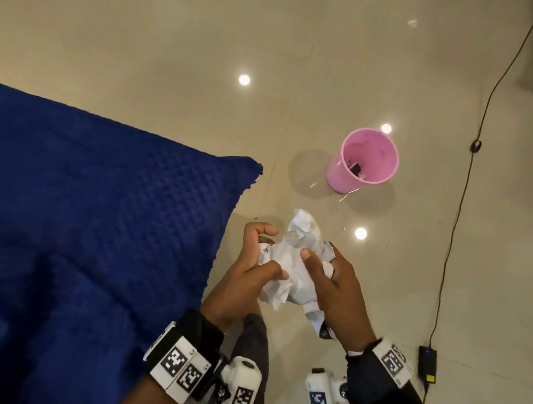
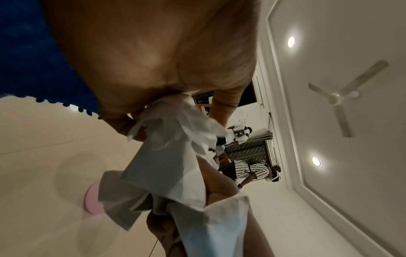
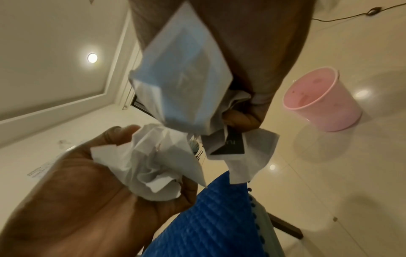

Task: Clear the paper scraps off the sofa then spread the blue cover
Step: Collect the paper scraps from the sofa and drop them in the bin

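Note:
Over the floor, just off the sofa's corner, both my hands hold one crumpled bunch of white paper scraps [image 1: 296, 264]. My left hand [image 1: 269, 254] grips its left side with curled fingers and thumb. On the right side, my right hand [image 1: 320, 262] pinches it, thumb on top. The left wrist view shows the scraps [image 2: 167, 156] hanging below my palm. In the right wrist view the scraps [image 3: 175, 87] fill the middle, with my left hand [image 3: 140, 156] cupping a wad. The blue cover [image 1: 90, 224] lies over the sofa at the left.
A pink bin [image 1: 364, 162] stands on the glossy floor ahead and to the right, with a little rubbish inside; it also shows as the bin [image 3: 320, 100]. A black cable [image 1: 461, 195] runs to a power adapter [image 1: 427, 363]. A person [image 2: 252, 170] stands far off.

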